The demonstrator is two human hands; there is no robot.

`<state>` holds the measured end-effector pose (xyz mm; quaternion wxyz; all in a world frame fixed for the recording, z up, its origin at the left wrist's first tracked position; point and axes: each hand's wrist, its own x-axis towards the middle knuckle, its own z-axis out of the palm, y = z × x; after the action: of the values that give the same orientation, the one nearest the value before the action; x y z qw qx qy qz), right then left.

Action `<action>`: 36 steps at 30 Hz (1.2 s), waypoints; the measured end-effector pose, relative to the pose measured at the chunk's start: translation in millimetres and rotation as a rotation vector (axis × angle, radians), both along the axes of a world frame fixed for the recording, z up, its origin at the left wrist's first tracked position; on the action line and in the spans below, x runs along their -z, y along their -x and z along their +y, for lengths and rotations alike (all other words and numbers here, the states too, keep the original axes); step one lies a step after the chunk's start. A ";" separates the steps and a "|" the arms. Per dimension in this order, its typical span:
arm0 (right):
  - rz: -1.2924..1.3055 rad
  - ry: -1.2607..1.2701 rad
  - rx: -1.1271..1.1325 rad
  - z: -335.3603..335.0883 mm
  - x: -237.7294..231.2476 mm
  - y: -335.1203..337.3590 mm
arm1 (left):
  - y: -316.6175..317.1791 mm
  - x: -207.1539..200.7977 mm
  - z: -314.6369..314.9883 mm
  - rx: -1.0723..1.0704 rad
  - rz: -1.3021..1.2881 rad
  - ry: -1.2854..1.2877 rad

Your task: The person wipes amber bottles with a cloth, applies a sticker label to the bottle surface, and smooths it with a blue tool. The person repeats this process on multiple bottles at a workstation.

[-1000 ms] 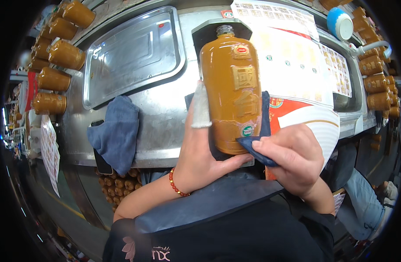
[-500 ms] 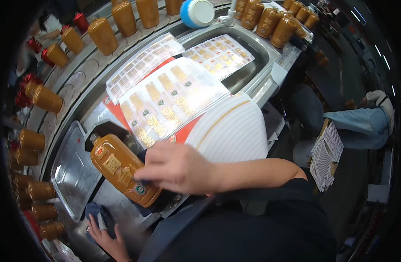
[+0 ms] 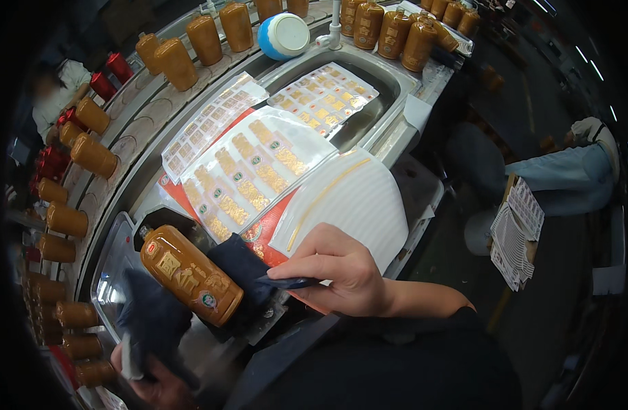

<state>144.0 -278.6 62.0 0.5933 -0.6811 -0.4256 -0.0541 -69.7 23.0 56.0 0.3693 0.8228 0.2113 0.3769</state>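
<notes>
A glossy brown bottle [image 3: 191,273] with gold raised decoration and a round green sticker lies tilted in a black holder [image 3: 165,213]. Just right of its lower half, my right hand [image 3: 344,273] is closed in a pinch on a dark blue cloth [image 3: 242,266], which spreads toward the bottle's side. At the lower left, my left hand [image 3: 160,383] grips a second dark cloth [image 3: 150,314] that hangs beside the bottle. Motion blurs that hand, and something whitish covers one of its fingers.
Sticker sheets [image 3: 249,174] in gold lie beyond the bottle, one over a sink [image 3: 389,89]. A white ribbed sheet [image 3: 348,205] sits right of them. Brown bottles [image 3: 204,41] line a curved conveyor [image 3: 132,126]. A blue-and-white jar [image 3: 286,35] stands by the tap. Another person is at far left.
My right hand has drawn back to the right, off the bottle's face, with its cloth. My left hand has lifted its cloth from the metal surface toward the bottle.
</notes>
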 end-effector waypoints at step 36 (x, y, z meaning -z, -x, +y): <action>-0.030 0.058 0.076 9.8 13.5 36.5 | -97.7 18.3 -33.3 0.648 -0.046 -0.853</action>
<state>107.5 -268.8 48.5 0.5645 -0.7127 -0.4096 -0.0745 28.0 -10.2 37.7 0.1039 0.9143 -0.2336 0.3140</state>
